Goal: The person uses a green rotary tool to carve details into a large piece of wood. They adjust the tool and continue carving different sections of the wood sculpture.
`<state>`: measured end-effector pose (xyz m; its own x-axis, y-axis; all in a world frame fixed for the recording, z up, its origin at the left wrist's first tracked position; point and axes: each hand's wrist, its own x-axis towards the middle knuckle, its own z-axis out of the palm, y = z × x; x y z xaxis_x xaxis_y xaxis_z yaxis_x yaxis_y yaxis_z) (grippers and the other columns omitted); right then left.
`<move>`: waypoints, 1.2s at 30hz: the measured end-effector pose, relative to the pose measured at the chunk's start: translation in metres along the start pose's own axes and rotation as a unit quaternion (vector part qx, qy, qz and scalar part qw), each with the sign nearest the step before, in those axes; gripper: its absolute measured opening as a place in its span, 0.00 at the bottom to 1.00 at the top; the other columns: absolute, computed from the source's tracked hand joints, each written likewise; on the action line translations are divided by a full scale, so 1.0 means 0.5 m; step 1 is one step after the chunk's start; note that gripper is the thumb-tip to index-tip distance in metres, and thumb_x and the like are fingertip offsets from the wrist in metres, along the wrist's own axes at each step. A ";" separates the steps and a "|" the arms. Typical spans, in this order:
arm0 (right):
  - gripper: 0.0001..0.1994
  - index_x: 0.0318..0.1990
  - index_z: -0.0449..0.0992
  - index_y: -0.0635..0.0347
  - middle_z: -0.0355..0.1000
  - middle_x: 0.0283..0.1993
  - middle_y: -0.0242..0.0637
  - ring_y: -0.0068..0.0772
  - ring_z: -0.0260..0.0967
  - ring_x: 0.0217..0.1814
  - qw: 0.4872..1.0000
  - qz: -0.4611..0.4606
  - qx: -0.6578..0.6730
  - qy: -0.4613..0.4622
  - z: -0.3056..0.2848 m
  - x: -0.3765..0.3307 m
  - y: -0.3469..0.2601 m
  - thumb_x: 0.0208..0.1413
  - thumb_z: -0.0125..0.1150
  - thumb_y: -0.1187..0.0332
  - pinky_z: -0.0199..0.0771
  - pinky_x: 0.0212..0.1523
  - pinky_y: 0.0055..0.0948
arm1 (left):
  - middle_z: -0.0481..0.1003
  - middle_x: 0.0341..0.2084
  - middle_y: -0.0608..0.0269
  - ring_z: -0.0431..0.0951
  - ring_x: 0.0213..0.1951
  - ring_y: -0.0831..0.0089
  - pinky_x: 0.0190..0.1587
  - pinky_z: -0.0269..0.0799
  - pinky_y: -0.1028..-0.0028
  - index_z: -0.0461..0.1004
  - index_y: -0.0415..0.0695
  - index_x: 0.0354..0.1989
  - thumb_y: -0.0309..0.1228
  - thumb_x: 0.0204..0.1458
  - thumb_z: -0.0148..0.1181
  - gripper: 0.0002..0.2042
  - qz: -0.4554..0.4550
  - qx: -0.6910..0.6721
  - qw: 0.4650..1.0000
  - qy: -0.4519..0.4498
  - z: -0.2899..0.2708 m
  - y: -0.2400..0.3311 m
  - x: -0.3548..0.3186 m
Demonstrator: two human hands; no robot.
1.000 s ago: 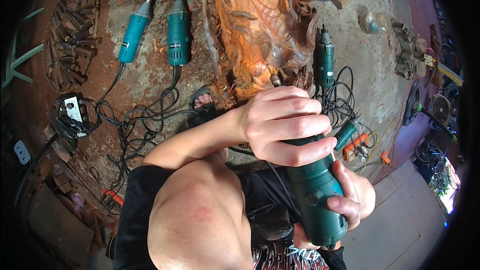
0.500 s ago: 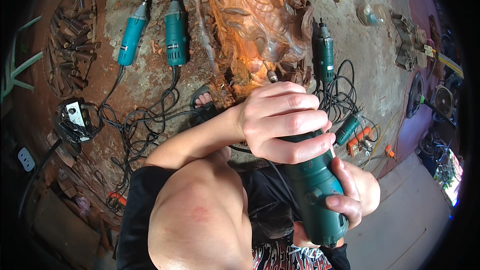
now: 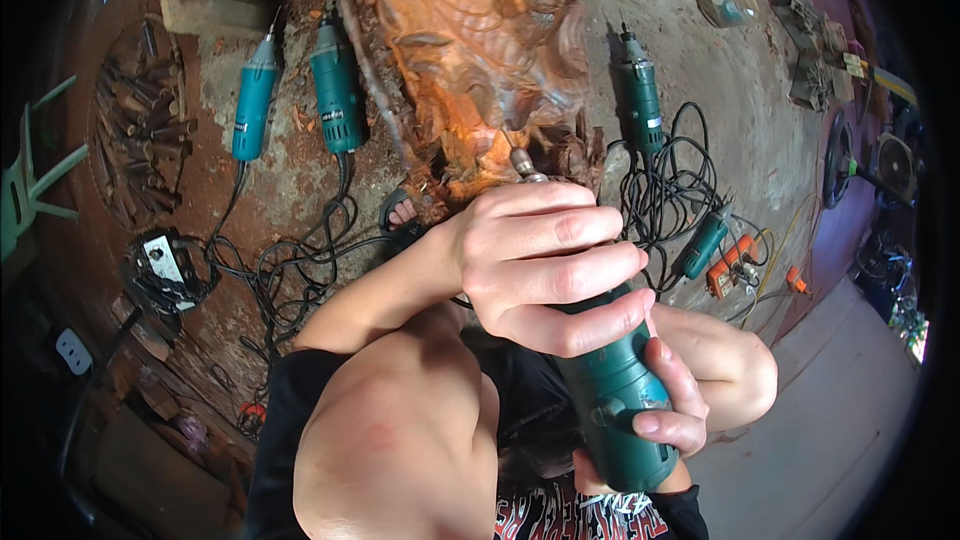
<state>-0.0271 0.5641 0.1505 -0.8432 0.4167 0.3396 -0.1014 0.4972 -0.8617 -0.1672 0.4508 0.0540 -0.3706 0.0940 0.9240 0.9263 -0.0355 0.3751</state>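
Note:
A dark green die grinder lies slanted across my lap, its collet and thin bit directed at a carved wood piece. My left hand reaches over the front of the grinder, with its fingers wrapped round it. Behind it, my right hand grips the rear of the body from beneath, much of the palm hidden. The bit's tip is at the near end of the brightly lit, orange-brown carving; whether it touches the wood I cannot tell.
Two teal grinders lie left of the carving. A green grinder and coiled black cables lie to its right, near an orange power strip. A round holder of carving tools stands far left, and a power box sits nearer.
The view has shifted, so the carving and floor tools appear displaced. My hands and the grinder have moved slightly left relative to my lap, and more of the collet and bit shows.

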 end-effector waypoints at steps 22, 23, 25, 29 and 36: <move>0.33 0.55 0.67 0.50 0.62 0.70 0.69 0.78 0.64 0.70 0.958 -0.007 0.154 -0.241 -0.044 0.030 0.035 0.41 0.81 0.59 0.69 0.69 0.61 | 0.79 0.38 0.62 0.80 0.34 0.65 0.33 0.80 0.69 0.80 0.50 0.46 0.31 0.46 0.74 0.17 0.016 0.022 0.999 -0.046 -0.009 -0.051 0.014; 0.33 0.54 0.67 0.50 0.62 0.69 0.69 0.78 0.64 0.70 0.958 -0.007 0.154 -0.241 -0.043 0.030 0.035 0.41 0.81 0.59 0.69 0.69 0.62 | 0.79 0.38 0.62 0.80 0.34 0.65 0.33 0.80 0.69 0.80 0.50 0.46 0.31 0.46 0.74 0.17 0.016 0.022 0.999 -0.044 -0.009 -0.051 0.013; 0.33 0.54 0.67 0.50 0.62 0.69 0.69 0.79 0.64 0.70 0.959 -0.008 0.153 -0.240 -0.041 0.030 0.034 0.41 0.81 0.59 0.68 0.69 0.62 | 0.79 0.38 0.62 0.80 0.34 0.66 0.33 0.80 0.69 0.80 0.50 0.46 0.31 0.46 0.74 0.17 0.017 0.021 0.999 -0.039 -0.010 -0.053 0.012; 0.23 0.49 0.69 0.53 0.67 0.64 0.67 0.75 0.68 0.65 0.970 -0.021 0.141 -0.199 -0.019 0.037 0.024 0.49 0.74 0.64 0.73 0.66 0.61 | 0.79 0.38 0.62 0.80 0.34 0.65 0.32 0.80 0.70 0.80 0.50 0.46 0.30 0.46 0.74 0.17 0.012 0.016 0.999 -0.031 -0.012 -0.055 0.015; 0.07 0.45 0.72 0.60 0.76 0.55 0.62 0.66 0.79 0.56 0.976 -0.080 0.115 -0.165 0.004 0.064 0.011 0.65 0.64 0.72 0.84 0.60 0.52 | 0.79 0.38 0.62 0.80 0.34 0.65 0.32 0.80 0.70 0.80 0.50 0.45 0.30 0.47 0.74 0.16 0.019 0.023 0.999 -0.022 -0.010 -0.049 0.012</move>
<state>-0.0556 0.5786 0.1559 -0.9271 0.0609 0.3699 -0.3300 0.3355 -0.8823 -0.1926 0.4475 0.0509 -0.3333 0.1368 0.9329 0.9420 0.0063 0.3356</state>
